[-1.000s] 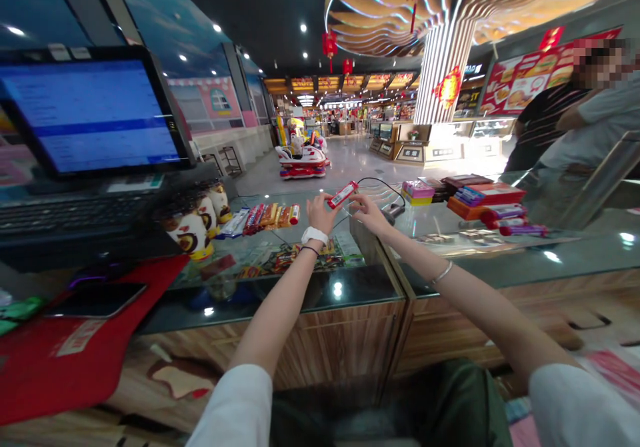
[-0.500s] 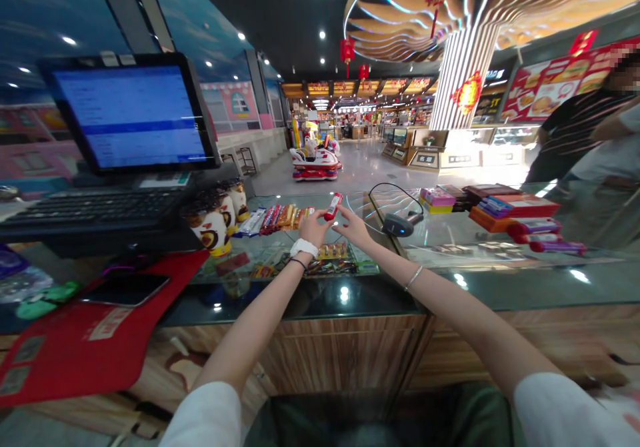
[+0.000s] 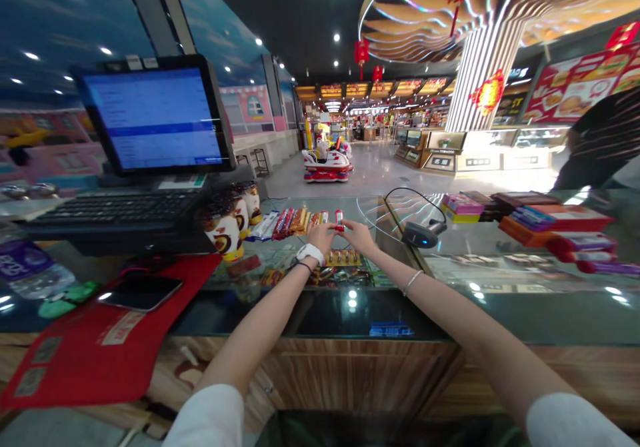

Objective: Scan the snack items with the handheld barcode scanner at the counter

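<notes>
A small red-wrapped snack bar [image 3: 339,219] points away from me at the right end of a row of packets on the glass counter. My left hand [image 3: 321,236] and my right hand [image 3: 359,236] meet at its near end, fingers closed on it from either side. Just left of it is the row of wrapped snack bars [image 3: 299,222], in white, red, orange and yellow wrappers. Below my hands, more packets [image 3: 345,258] show through the glass. Whether the bar rests fully on the glass I cannot tell.
Left are patterned cups [image 3: 224,232], a monitor [image 3: 155,119], a keyboard [image 3: 113,210] and a phone [image 3: 141,294] on a red mat [image 3: 113,360]. Right are a barcode scanner [image 3: 423,234] and stacked boxes [image 3: 555,220]. A blue packet [image 3: 391,329] shows near the front edge. A person [image 3: 605,137] stands at far right.
The red bar has gone from tilted and raised to straight and lower, beside the row. My right hand has closed in on it. The view has turned slightly left.
</notes>
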A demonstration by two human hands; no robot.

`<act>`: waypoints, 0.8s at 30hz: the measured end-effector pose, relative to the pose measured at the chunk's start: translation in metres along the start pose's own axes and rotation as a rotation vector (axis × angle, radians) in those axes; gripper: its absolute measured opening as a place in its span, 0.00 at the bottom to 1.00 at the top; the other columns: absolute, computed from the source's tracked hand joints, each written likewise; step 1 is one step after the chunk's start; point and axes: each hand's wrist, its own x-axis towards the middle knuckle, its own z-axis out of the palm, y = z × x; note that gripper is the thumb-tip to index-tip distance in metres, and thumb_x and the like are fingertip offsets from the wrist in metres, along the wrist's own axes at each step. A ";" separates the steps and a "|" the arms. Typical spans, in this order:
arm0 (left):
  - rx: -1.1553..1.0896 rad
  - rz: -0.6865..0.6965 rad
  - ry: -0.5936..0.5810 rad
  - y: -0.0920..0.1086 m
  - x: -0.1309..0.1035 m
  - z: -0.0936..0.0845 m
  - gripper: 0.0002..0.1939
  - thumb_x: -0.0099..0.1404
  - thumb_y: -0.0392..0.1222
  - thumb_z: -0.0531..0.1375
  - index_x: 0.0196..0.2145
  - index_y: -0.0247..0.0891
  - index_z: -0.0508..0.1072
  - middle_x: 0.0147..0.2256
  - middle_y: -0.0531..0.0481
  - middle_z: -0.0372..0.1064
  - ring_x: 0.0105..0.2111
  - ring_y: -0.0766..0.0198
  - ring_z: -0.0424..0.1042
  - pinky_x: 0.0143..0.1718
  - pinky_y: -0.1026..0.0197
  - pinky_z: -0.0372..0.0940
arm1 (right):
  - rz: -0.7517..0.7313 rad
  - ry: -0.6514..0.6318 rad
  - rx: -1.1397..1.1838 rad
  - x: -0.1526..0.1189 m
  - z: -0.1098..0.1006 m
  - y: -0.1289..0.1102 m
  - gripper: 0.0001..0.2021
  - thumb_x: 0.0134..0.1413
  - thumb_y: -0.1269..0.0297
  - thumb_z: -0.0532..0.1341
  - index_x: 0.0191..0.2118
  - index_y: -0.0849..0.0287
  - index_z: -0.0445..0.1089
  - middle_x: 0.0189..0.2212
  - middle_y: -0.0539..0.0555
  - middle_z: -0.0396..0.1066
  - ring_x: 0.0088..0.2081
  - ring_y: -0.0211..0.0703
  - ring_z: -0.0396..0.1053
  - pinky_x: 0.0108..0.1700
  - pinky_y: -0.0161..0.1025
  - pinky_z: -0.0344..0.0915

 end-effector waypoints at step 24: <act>0.202 -0.002 -0.088 -0.022 -0.003 -0.004 0.25 0.63 0.35 0.56 0.57 0.45 0.72 0.61 0.48 0.67 0.65 0.51 0.59 0.71 0.37 0.37 | -0.161 -0.252 -0.414 -0.008 0.012 -0.020 0.29 0.59 0.69 0.53 0.67 0.56 0.58 0.66 0.59 0.59 0.61 0.54 0.65 0.59 0.48 0.64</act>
